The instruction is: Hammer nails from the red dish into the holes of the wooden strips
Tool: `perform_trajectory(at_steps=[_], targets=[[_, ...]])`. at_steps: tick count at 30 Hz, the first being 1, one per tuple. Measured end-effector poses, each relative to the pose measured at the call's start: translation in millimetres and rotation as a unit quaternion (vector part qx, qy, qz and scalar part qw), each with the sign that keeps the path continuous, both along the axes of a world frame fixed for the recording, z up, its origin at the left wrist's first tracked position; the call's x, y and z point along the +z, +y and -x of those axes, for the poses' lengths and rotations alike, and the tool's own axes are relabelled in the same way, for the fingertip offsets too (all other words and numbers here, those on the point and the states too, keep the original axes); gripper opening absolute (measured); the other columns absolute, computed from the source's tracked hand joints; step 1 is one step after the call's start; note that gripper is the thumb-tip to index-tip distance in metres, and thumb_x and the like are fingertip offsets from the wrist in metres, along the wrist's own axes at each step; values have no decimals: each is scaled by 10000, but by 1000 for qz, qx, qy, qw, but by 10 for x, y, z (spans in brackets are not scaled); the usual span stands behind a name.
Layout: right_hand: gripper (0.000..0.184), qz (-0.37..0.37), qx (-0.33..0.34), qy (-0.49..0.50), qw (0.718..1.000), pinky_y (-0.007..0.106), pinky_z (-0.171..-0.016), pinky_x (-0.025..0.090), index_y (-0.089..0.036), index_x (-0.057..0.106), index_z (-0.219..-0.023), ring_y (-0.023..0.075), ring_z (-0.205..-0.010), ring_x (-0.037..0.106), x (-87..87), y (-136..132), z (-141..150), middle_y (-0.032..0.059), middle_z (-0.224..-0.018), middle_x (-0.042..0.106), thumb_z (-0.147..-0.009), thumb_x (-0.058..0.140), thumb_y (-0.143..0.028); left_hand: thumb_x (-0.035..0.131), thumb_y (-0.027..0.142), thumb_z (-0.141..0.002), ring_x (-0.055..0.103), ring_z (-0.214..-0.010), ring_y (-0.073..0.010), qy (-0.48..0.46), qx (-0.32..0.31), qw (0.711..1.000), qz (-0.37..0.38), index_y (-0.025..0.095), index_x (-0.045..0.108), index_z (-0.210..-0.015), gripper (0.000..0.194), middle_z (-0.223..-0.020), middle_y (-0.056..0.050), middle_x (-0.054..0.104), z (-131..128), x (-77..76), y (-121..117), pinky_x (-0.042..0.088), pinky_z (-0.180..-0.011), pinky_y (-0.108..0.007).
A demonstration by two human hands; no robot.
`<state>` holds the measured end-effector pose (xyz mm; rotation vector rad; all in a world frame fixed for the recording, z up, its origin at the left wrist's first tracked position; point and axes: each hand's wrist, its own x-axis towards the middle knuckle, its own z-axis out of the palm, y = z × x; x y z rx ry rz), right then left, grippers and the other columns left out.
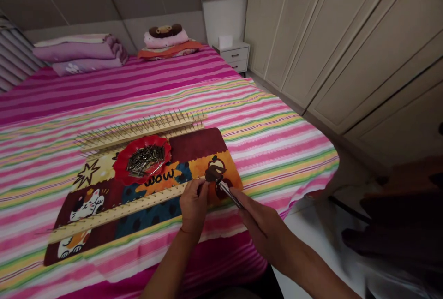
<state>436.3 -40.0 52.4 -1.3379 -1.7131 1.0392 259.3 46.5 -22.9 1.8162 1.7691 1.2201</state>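
Note:
A hammer (231, 195) is gripped by its metal handle in my right hand (265, 225). Its dark head is tilted just beside the fingertips of my left hand (194, 202). Those fingers are pinched together at the right end of a pale wooden strip (121, 210); whatever is between them is hidden. Nails stand in a row along this strip, and a long thin one juts from its left end. Behind it, a red scalloped bowl (120, 170) holds a heap of loose nails (145, 158). Under the strip and bowl lies a patterned mat (204, 144).
More wooden strips (138, 135), bristling with nails, lie beyond the bowl. The mat rests on a bed with a striped sheet (277, 144). Folded bedding (83, 52) sits by the headboard (148, 8). A white nightstand (235, 56) and tall wardrobe (311, 36) stand to the right.

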Motion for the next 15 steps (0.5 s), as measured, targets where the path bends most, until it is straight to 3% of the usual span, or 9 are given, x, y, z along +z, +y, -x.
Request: perform_trajectory(at_steps=[3,7,12,15], targets=[[534,-32,21,-42,998,437,-992,457,-252,309,-1439,243,-1224,526,56,104,62,84,-1352,555,-916,352,-152,551,286,-789,600,-701,-140,14,-7,1000,-2,213,647,-750,127,-733,-5,651,3,-15,-5,452,-668,-242],[551,8,47,-76,996,494,-955,476,-265,294,-1445,277,-1202,545,81,133,109,103,-1344,559,-911,349,-140,543,244,-783,557,-625,-125,32,-3,999,10,206,606,-680,127,-651,12,591,13,-30,-8,418,-601,-227],[474,35,17,6,999,467,-1011,435,-310,341,-1419,231,-1235,516,89,-47,86,49,-1356,555,-950,355,-242,529,204,-763,572,-647,-141,26,-3,1000,5,205,602,-674,115,-657,3,597,13,-21,3,430,-605,-240],[456,89,-35,52,994,405,-974,480,-345,412,-1385,235,-1221,531,-78,-270,34,17,-1333,581,-929,427,-347,504,174,-769,606,-690,-144,1,-37,999,-26,205,628,-763,128,-724,-12,642,22,1,-46,464,-640,-247]])
